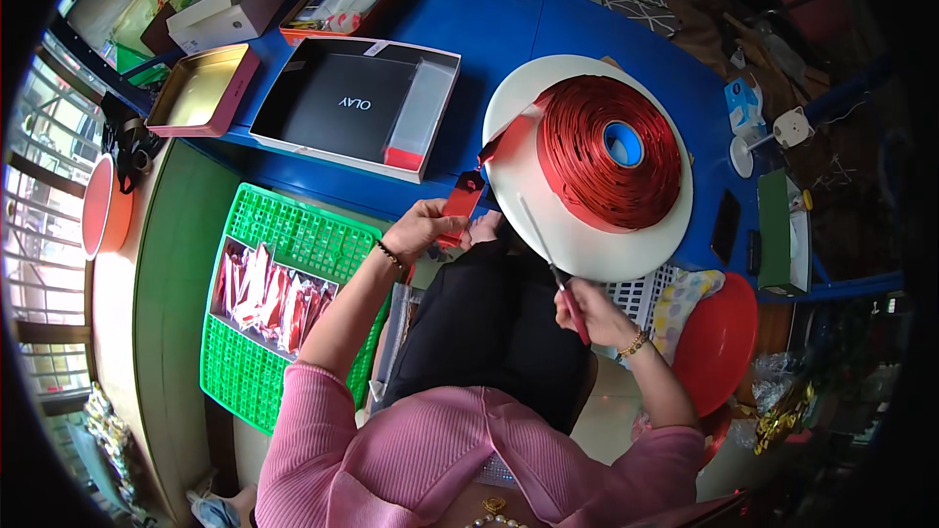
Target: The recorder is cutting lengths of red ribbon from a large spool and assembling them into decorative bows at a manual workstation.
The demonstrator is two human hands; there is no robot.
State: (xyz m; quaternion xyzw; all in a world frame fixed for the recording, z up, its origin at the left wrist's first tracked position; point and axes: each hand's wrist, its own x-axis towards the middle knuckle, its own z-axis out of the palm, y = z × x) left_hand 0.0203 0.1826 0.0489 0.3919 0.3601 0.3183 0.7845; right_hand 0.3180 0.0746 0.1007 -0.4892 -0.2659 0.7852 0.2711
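Observation:
In my left hand (418, 231) is a flat red strip piece (463, 198) with a dark hole near its top, pinched between thumb and fingers. A red band (513, 130) runs from that piece up to a large roll of red strip (597, 152) with a blue core. The roll lies on a round white disc (518, 225). My right hand (599, 311) is closed around red-handled scissors (574, 315), at the disc's near edge. Their slim blades point up and left over the disc, apart from the strip.
A green plastic crate (293, 210) at left holds a box of red-and-white packets (269, 298). Open boxes, including a black-lined box (323, 98) and a gold-lined tin (201, 88), stand on the blue table (469, 20). A phone (725, 225) and red basin (719, 332) are at right.

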